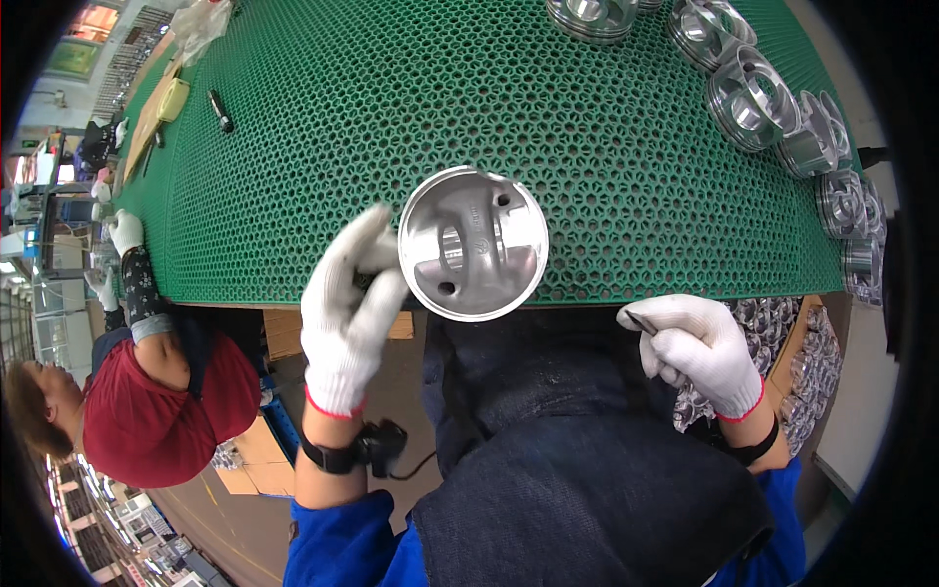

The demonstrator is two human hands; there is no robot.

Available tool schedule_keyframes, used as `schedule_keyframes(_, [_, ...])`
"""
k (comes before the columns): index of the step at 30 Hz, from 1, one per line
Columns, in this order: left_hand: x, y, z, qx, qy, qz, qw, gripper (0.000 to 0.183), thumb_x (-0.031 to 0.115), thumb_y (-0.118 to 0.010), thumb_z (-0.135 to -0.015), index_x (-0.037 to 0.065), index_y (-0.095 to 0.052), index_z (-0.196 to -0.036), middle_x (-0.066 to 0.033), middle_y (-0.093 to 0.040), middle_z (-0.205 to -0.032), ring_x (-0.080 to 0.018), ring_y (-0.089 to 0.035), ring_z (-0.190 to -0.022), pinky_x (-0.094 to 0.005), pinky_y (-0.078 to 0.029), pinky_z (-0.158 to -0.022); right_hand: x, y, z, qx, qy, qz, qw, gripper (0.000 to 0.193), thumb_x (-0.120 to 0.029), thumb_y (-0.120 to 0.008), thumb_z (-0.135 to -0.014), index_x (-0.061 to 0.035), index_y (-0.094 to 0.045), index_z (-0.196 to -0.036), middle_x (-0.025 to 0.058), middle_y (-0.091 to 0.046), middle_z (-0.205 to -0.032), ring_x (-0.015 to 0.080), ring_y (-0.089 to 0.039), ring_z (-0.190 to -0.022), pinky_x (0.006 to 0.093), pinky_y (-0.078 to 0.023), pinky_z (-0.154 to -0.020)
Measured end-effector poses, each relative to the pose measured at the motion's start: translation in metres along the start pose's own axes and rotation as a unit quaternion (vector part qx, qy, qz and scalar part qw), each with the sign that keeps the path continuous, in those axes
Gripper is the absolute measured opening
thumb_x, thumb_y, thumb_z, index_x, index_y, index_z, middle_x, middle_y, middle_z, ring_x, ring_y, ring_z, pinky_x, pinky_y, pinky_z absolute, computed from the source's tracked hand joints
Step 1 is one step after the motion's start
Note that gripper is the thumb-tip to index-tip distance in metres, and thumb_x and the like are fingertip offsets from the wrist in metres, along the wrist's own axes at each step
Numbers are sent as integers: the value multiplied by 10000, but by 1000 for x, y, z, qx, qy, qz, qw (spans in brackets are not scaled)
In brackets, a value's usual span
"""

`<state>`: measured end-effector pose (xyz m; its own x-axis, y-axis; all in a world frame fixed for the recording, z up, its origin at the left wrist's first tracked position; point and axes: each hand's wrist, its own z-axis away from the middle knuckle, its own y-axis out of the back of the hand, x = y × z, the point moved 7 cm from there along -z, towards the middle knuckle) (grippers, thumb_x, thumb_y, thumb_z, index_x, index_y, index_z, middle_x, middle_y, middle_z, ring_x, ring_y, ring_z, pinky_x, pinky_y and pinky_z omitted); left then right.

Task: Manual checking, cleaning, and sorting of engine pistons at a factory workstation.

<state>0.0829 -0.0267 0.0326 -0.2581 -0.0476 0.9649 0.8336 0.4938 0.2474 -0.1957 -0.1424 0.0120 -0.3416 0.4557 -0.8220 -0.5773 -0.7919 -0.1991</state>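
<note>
A round silvery metal piston (474, 293) has its hollow underside facing me, at the near edge of the green mat. My left hand (347, 303), in a white knitted glove, grips it at its left rim; the fingertips are partly hidden behind it. To the right, just past the mat's near edge, my right hand (690, 342) is closed in the same kind of glove. A thin dark tool (640, 321) pokes out between its thumb and forefinger; most of the tool is hidden, so its kind is unclear. This hand is apart from the piston.
Several pistons (751, 98) stand in a curved row along the right edge of the green honeycomb mat (323, 127). A black marker (220, 112) lies at upper left. Boxes of shiny metal parts (807, 377) sit below at right. A co-worker in red (161, 411) works at left.
</note>
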Motion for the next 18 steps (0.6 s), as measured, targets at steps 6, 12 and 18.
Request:
schedule_keyframes(6, [59,-48,-69,-145,-369,-358,845,444,387,-693,-805,118,-662,-1158,-175,-588,-1272,-383,-536,-1198,-455,-469,-977,-30,-27,-6,-35,70,30,996,351,-44,-514,-912,7,-640,-1236,28,-659,-812,40,-538,-610,178,-425,-535])
schedule_keyframes(12, [101,-114,-37,-166,-318,-436,825,353,78,-727,-679,68,-637,-1021,-105,-677,-1015,-327,-648,-955,-407,-518,-831,-37,-3,-16,81,92,103,987,311,-96,-542,-939,-26,-656,-1220,41,-693,-883,83,-621,-716,228,-512,-663])
schedule_keyframes(18, [100,-121,-45,-168,-297,-449,826,356,91,-723,-687,77,-643,-1033,-112,-679,-985,-337,-656,-923,-417,-521,-807,-49,-5,-23,74,227,177,955,314,-69,-590,-902,-53,-665,-1207,103,-725,-1003,166,-694,-908,279,-549,-810])
